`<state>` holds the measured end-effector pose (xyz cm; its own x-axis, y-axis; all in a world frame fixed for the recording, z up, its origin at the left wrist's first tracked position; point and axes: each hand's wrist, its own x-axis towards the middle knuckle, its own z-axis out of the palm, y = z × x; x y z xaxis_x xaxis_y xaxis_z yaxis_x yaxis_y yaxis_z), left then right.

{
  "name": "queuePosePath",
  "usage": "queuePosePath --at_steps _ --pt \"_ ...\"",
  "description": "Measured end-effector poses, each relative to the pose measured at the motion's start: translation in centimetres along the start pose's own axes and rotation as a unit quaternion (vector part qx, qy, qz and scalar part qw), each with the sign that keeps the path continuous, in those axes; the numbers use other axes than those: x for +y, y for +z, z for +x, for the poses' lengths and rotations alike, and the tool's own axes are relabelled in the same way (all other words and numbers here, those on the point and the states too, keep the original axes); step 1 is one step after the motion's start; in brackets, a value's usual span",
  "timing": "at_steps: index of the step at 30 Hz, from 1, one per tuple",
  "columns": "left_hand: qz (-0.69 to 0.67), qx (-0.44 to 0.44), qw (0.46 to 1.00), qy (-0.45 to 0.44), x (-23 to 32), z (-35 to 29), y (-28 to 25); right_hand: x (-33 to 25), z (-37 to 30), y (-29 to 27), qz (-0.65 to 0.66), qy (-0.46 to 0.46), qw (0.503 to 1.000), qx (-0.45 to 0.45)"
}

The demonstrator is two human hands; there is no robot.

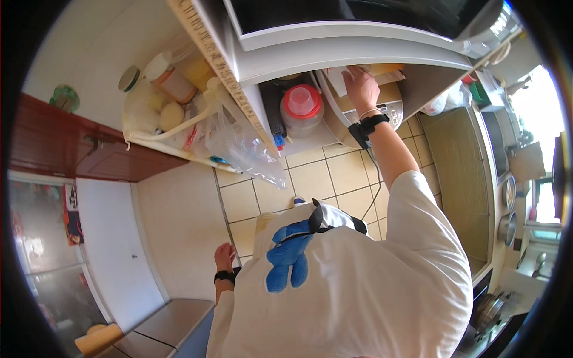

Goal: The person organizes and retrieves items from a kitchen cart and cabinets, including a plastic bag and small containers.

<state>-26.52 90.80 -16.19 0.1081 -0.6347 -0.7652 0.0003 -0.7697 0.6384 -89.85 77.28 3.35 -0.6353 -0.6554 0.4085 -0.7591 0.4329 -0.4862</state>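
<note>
Jar (303,110) at 12 o'clock: possible knock from sideways swing of right hand (362,89) at 1, over rice cooker (389,95), cannot tell whether gripping; left hand (224,256) at 7, relaxed, seemingly empty.

No words can be read; the dark markings along the wooden edge (221,71) are too blurred to be deciphered.

The right arm (394,146) stretches forward, right grip (363,90) palm down, fingers (353,71) bent; the left grip (224,258) hangs low, relaxed.
</note>
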Motion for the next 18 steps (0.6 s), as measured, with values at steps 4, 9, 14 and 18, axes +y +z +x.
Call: queuePosePath --at_steps 4,9,14,18 --pt "0.037 -0.125 0.982 0.136 10.5 0.0 5.2 -0.9 -2.6 -3.1 0.033 -0.047 0.986 0.159" --pt "0.139 -0.361 0.899 0.203 20.1 -5.8 13.7 -1.6 -11.5 -11.2 0.024 -0.187 0.969 0.158" --pt "0.134 -0.512 0.796 0.293 22.6 -12.6 22.3 -4.7 -22.9 -17.9 -0.020 -0.234 0.968 0.092" --pt "0.081 -0.535 0.788 0.294 20.6 -12.7 22.8 -8.0 -29.9 -18.3 -0.022 -0.235 0.971 0.031"
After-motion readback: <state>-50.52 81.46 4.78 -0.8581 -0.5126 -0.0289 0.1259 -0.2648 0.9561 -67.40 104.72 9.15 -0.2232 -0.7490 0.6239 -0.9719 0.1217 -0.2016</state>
